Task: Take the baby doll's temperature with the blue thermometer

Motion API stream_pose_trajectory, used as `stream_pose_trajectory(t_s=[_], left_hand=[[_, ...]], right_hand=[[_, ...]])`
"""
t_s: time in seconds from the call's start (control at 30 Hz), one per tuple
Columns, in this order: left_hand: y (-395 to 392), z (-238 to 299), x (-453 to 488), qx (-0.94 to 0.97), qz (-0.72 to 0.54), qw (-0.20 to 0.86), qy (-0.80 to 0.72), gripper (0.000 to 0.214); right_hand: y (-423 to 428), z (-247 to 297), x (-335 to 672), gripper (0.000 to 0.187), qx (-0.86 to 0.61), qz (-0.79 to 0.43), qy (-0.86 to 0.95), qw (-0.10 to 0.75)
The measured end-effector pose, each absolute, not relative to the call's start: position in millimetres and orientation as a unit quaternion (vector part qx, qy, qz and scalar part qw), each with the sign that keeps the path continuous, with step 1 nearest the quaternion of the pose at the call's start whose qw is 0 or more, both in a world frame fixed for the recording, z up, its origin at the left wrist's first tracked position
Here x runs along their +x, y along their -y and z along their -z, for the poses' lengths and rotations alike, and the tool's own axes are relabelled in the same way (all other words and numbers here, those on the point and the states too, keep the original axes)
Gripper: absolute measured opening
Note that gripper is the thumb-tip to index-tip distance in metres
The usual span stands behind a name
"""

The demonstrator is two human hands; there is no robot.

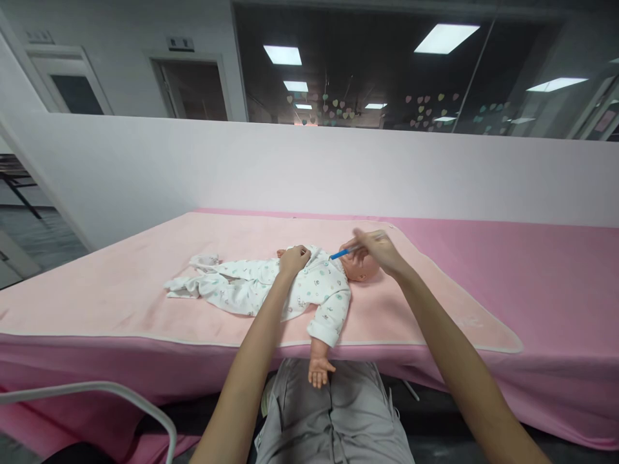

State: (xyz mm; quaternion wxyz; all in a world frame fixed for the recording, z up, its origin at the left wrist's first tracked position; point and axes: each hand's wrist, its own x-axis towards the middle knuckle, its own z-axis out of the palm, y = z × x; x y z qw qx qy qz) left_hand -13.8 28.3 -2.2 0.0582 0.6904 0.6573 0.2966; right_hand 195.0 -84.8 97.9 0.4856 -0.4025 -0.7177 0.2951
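A baby doll in a white patterned sleepsuit lies on its back on a pale pink mat, head to the right, one arm hanging over the near edge. My left hand rests closed on the doll's chest. My right hand pinches a thin stick with a blue end and holds it over the doll's head, the blue tip pointing toward the neck.
The mat covers a darker pink table that runs along a white partition wall. A white metal rail curves at the lower left. My grey trousers show below the table edge.
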Motion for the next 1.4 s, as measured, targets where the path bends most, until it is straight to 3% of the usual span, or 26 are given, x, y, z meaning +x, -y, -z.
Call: stream_pose_trajectory(t_s=[0.33,0.53,0.6,0.77,0.87,1.0,1.17,1.3,1.4], left_hand=[[-27,2,-15,0.692,-0.301,0.063,-0.653,0.032],[-28,3,-16,0.693,-0.303,0.073,-0.650,0.032],[-27,3,-15,0.693,-0.308,0.076,-0.647,0.031],[-20,-4,-14,0.705,-0.434,0.036,-0.559,0.028],[-13,-11,-12,0.736,-0.479,0.099,-0.468,0.029],[-5,-14,-6,0.796,-0.392,0.257,-0.383,0.031],[-7,-7,-5,0.817,-0.359,0.243,-0.379,0.031],[-13,-2,-6,0.805,-0.378,0.247,-0.386,0.030],[-14,-2,-6,0.808,-0.381,0.266,-0.363,0.027]], right_hand=[[106,-166,222,0.063,-0.305,-0.179,0.752,0.556],[137,-164,241,0.049,-0.281,-0.100,0.778,0.554],[143,-155,247,0.051,-0.286,-0.063,0.786,0.545],[139,-103,243,0.056,-0.318,0.084,0.844,0.425],[125,-56,242,0.043,-0.352,0.081,0.860,0.361],[107,3,247,0.030,-0.457,0.062,0.845,0.269],[100,41,240,0.037,-0.479,0.044,0.848,0.222],[105,45,232,0.048,-0.484,0.043,0.847,0.218],[106,43,229,0.046,-0.498,0.026,0.840,0.214]])
